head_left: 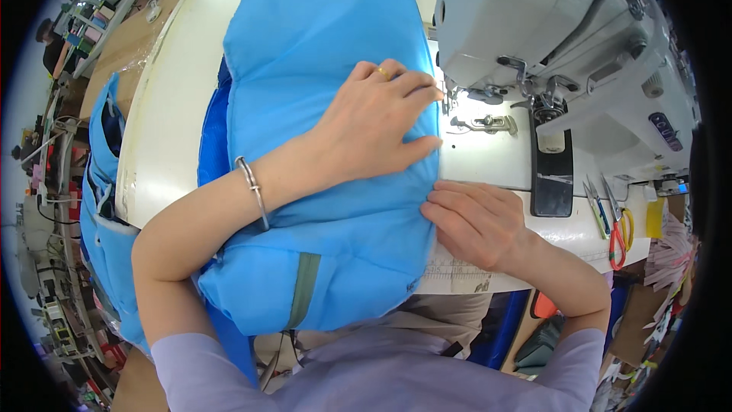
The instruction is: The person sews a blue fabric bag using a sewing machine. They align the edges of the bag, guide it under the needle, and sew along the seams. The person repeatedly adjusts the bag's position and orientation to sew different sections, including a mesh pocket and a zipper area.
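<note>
A padded light-blue fabric piece (320,46) lies across the white sewing table (164,137), its right edge beside the sewing machine's presser foot (448,99); a dark green strap (305,290) crosses its near end. The left hand (374,122) rests palm-down on it — thumb spread wide from the fingers. The right hand (476,223) touches the edge, fingers close together — whether they pinch it, I cannot tell. Red-handled scissors (617,253) lie farther right; another light-blue fabric bundle (114,259) hangs at the table's left.
</note>
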### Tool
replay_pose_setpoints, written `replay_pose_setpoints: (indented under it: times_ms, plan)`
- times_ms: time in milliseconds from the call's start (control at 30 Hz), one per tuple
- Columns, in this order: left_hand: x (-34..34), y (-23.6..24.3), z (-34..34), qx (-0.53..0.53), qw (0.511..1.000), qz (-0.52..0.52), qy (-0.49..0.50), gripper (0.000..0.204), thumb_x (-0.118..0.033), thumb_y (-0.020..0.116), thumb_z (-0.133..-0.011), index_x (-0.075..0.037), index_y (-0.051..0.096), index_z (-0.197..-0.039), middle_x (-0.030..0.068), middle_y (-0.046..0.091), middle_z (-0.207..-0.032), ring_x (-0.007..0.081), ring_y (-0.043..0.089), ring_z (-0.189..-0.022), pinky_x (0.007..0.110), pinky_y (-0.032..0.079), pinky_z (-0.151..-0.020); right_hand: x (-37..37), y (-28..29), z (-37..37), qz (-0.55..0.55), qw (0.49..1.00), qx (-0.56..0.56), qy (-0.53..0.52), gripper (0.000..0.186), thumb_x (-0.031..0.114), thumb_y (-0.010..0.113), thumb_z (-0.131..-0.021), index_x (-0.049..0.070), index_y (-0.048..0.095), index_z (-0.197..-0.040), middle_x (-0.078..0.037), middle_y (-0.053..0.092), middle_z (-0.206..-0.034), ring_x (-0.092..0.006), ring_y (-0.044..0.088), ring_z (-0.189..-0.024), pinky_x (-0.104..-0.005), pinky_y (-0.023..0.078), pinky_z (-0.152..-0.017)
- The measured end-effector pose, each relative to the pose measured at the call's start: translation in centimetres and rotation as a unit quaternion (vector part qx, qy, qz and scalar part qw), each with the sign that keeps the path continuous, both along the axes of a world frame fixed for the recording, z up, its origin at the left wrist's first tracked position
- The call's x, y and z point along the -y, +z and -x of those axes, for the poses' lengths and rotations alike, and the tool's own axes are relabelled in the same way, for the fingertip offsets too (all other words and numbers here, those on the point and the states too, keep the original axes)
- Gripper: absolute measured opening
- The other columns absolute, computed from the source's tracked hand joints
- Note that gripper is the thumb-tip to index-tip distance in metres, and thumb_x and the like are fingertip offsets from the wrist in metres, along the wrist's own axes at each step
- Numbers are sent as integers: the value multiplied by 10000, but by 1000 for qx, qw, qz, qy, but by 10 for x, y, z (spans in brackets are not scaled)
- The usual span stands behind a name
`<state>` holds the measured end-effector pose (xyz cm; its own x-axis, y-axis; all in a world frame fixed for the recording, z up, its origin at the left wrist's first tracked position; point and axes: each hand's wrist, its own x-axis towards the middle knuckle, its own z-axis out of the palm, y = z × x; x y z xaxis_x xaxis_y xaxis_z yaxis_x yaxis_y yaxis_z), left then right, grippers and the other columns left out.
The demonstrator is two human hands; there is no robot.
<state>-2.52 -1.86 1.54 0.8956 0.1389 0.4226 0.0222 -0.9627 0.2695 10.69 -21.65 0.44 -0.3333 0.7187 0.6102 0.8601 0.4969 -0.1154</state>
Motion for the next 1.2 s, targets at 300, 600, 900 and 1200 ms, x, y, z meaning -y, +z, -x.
replay_pose_setpoints:
  times_ms: [300,600,900,1200]
  plan:
    - [-8,-4,-27,-46,999,-28,7,623,-482,751,-851,57,668,-1154,181,697,-1072,349,604,-1147,465,406,-1092,0,-1,-2,1,998,16,-57,276,58,713,-715,-2,693,-984,-132,690,-1010,-272,713,-958,-360,592,-767]
    - [-18,-12,-40,-13,998,51,-19,673,-501,784,-781,-53,641,-1262,152,634,-1245,344,550,-1278,484,364,-1145,0,-1,-5,-10,996,44,-72,306,55,701,-715,-24,699,-1011,-143,689,-1023,-282,713,-972,-364,593,-773]
    - [-19,-3,-39,-85,995,54,-15,714,-524,793,-756,-37,637,-1253,156,599,-1299,344,520,-1300,479,340,-1160,4,1,-1,-18,993,100,-59,313,55,702,-754,-83,694,-1035,-200,697,-1029,-325,708,-997,-362,595,-763]
    - [16,49,12,-93,992,-20,-84,374,-153,749,-843,-31,657,-1185,121,662,-1157,337,600,-1117,438,485,-991,24,10,13,-30,987,153,-36,300,117,652,-819,-104,718,-1011,-221,714,-965,-337,707,-942,-354,584,-763]
